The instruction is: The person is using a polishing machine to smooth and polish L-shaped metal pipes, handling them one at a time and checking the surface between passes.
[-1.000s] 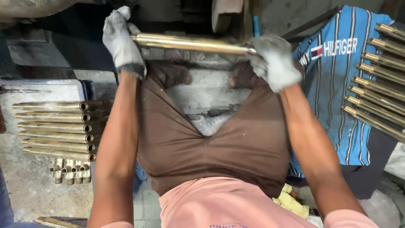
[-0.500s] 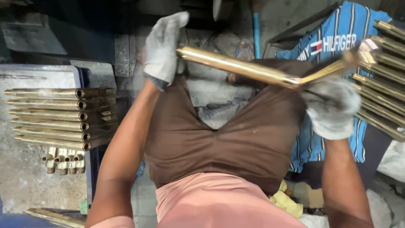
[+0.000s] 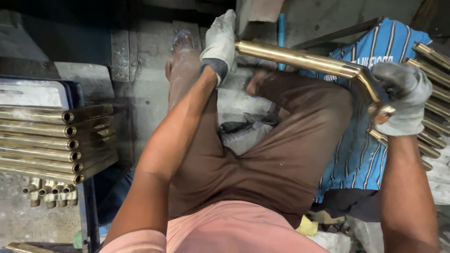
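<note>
Seated worker seen from above, both hands in grey work gloves. The left hand (image 3: 219,44) is closed around the far end of a long brass tube (image 3: 300,60), fingers wrapped over its open mouth; the right hand (image 3: 401,98) is clenched around the short bent leg of the same tube, beside its flared end. The tube spans the space above the knees, clear of the brown shorts (image 3: 262,154), and runs from the left hand down and to the right into a sharp elbow just before the right glove. One second ago the tube was straight and held level between the two hands; half a second ago the angle had appeared near the right hand; now the bent leg points downward and the whole piece is swung toward the right. The bend thus appears formed, and the piece is carried toward the blue striped cloth (image 3: 370,154) and the row of brass tubes (image 3: 433,70) at the right. A stack of straight brass tubes (image 3: 51,140) lies on the left, well apart.
</note>
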